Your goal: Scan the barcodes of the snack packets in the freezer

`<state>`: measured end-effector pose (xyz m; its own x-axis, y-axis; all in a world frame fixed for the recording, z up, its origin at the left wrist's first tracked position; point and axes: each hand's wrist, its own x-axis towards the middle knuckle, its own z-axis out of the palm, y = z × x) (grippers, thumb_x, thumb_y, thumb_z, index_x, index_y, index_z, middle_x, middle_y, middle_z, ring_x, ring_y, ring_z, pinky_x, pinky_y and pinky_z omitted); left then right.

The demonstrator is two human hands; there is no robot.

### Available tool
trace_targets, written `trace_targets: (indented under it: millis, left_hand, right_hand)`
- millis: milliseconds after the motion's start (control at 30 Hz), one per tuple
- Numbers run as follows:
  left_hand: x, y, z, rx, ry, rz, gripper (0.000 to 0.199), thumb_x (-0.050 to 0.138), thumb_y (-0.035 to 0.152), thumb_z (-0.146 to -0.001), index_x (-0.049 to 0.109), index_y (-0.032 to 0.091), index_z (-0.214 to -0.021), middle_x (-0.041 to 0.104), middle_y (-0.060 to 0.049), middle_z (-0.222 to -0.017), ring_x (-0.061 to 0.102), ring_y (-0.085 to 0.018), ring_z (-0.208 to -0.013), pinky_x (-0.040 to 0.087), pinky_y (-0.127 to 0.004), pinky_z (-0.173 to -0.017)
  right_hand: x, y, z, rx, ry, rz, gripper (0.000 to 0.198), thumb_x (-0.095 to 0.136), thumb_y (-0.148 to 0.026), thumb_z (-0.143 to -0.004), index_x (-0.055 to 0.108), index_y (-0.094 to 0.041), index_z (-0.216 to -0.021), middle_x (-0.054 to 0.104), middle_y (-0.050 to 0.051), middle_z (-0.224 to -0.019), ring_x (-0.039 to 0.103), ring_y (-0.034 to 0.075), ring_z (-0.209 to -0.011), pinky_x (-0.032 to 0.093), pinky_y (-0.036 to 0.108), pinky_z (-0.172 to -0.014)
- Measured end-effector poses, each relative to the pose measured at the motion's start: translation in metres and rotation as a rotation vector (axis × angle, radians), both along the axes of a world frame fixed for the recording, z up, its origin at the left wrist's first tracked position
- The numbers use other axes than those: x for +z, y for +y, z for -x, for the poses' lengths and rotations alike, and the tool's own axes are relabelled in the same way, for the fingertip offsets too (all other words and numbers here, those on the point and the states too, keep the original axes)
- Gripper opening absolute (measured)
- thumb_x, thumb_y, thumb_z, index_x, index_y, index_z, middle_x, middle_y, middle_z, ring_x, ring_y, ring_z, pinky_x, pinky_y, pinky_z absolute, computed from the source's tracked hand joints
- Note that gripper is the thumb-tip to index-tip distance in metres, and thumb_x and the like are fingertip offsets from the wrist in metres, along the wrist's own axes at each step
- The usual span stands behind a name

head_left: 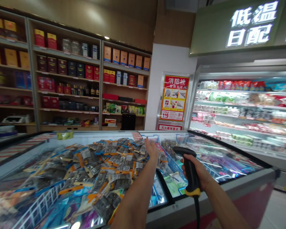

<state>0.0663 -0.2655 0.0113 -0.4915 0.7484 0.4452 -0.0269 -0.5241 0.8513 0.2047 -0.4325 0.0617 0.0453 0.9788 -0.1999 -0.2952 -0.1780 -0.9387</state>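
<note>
My right hand (198, 170) is wrapped round the grip of a black and yellow barcode scanner (190, 175). Its head points left, and a black cable hangs from its base. Stretched far forward, my left hand (151, 149) is over the back of the chest freezer (228, 187). The fingers look extended, and I see nothing held in them. Beside and below that arm lies a heap of small clear packets (124, 163) with orange and blue strips and dark contents. Whether my left fingertips touch a packet is unclear.
Glass lids (219, 152) and dark frame edges cover parts of the freezer. A blue wire basket (173, 163) and a white wire basket (41, 203) stand inside. A green packet (65, 135) sits at the back rim. Behind are shelves of boxes (69, 68) and a chilled display (248, 111).
</note>
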Motion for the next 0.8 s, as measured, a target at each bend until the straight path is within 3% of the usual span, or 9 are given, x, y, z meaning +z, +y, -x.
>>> trace_targets:
  millis: [100, 200, 233, 333, 400, 467, 567, 700, 800]
  left_hand:
    - [0.009, -0.025, 0.04, 0.115, 0.136, -0.019, 0.045, 0.04, 0.013, -0.07, 0.041, 0.014, -0.115, 0.038, -0.011, -0.127, 0.028, -0.018, -0.122, 0.017, -0.035, -0.102]
    - [0.002, -0.077, 0.092, 0.152, 0.532, 0.002, 0.05, 0.044, 0.021, -0.071, 0.039, 0.015, -0.12, 0.033, -0.011, -0.132, 0.024, -0.02, -0.123, 0.016, -0.037, -0.102]
    - [-0.004, -0.1, 0.109, 0.134, 0.704, 0.032, 0.051, 0.046, 0.025, -0.071, 0.038, 0.016, -0.121, 0.031, -0.011, -0.133, 0.022, -0.021, -0.124, 0.015, -0.04, -0.102]
    - [-0.03, -0.165, 0.141, -0.099, 1.147, 0.093, 0.067, 0.061, 0.045, -0.058, 0.041, 0.029, -0.119, 0.028, -0.006, -0.135, 0.017, -0.027, -0.125, 0.009, -0.05, -0.099]
    - [-0.047, -0.192, 0.147, -0.118, 1.173, 0.073, 0.061, 0.062, 0.05, -0.055, 0.049, 0.032, -0.112, 0.037, -0.006, -0.13, 0.022, -0.029, -0.123, 0.006, -0.052, -0.098]
    - [-0.058, -0.198, 0.145, -0.093, 1.116, 0.036, 0.055, 0.062, 0.052, -0.054, 0.054, 0.033, -0.105, 0.044, -0.007, -0.124, 0.028, -0.03, -0.121, 0.007, -0.052, -0.098]
    - [-0.062, -0.183, 0.139, -0.034, 1.06, -0.036, 0.052, 0.062, 0.055, -0.052, 0.057, 0.032, -0.098, 0.05, -0.008, -0.118, 0.035, -0.031, -0.116, 0.012, -0.051, -0.097]
    - [-0.053, -0.163, 0.132, 0.002, 1.083, -0.147, 0.045, 0.061, 0.055, -0.053, 0.06, 0.03, -0.09, 0.052, -0.008, -0.115, 0.041, -0.027, -0.112, 0.018, -0.047, -0.097]
    - [-0.042, -0.165, 0.128, -0.048, 1.088, -0.116, 0.034, 0.062, 0.047, -0.058, 0.061, 0.029, -0.086, 0.054, -0.007, -0.113, 0.042, -0.024, -0.111, 0.019, -0.043, -0.097]
  right_hand:
    - [-0.004, 0.002, 0.002, 0.013, 0.0, -0.002, 0.021, 0.053, -0.034, -0.069, 0.05, -0.014, -0.062, 0.051, -0.001, -0.04, 0.046, 0.009, -0.033, 0.038, 0.018, -0.033]
    - [-0.007, 0.002, 0.008, 0.047, 0.025, -0.007, 0.019, 0.054, -0.032, -0.069, 0.05, -0.015, -0.063, 0.051, -0.001, -0.04, 0.047, 0.009, -0.034, 0.039, 0.018, -0.033]
    - [-0.008, 0.002, 0.011, 0.057, 0.03, -0.007, 0.018, 0.054, -0.031, -0.069, 0.05, -0.015, -0.062, 0.051, -0.001, -0.04, 0.047, 0.009, -0.033, 0.04, 0.018, -0.033]
    - [-0.01, -0.003, 0.018, 0.081, 0.037, -0.01, 0.017, 0.054, -0.028, -0.069, 0.048, -0.016, -0.06, 0.051, -0.001, -0.04, 0.048, 0.009, -0.033, 0.04, 0.018, -0.032]
    - [-0.011, -0.007, 0.019, 0.104, 0.036, -0.005, 0.016, 0.055, -0.027, -0.068, 0.048, -0.016, -0.06, 0.052, 0.0, -0.041, 0.048, 0.009, -0.033, 0.041, 0.019, -0.033]
    - [-0.011, -0.011, 0.016, 0.127, 0.031, -0.005, 0.015, 0.057, -0.027, -0.067, 0.049, -0.016, -0.061, 0.052, 0.0, -0.041, 0.048, 0.009, -0.033, 0.042, 0.019, -0.033]
    - [-0.011, -0.014, 0.007, 0.135, 0.036, -0.01, 0.013, 0.056, -0.027, -0.067, 0.051, -0.016, -0.063, 0.052, 0.0, -0.042, 0.049, 0.01, -0.034, 0.042, 0.019, -0.034]
    - [-0.013, -0.014, 0.002, 0.157, 0.037, -0.004, 0.011, 0.055, -0.025, -0.067, 0.051, -0.016, -0.063, 0.053, 0.0, -0.043, 0.049, 0.01, -0.035, 0.043, 0.02, -0.035]
    - [-0.014, -0.008, 0.012, 0.225, 0.035, 0.009, 0.011, 0.055, -0.025, -0.067, 0.051, -0.016, -0.062, 0.052, 0.0, -0.042, 0.049, 0.01, -0.035, 0.043, 0.021, -0.035]
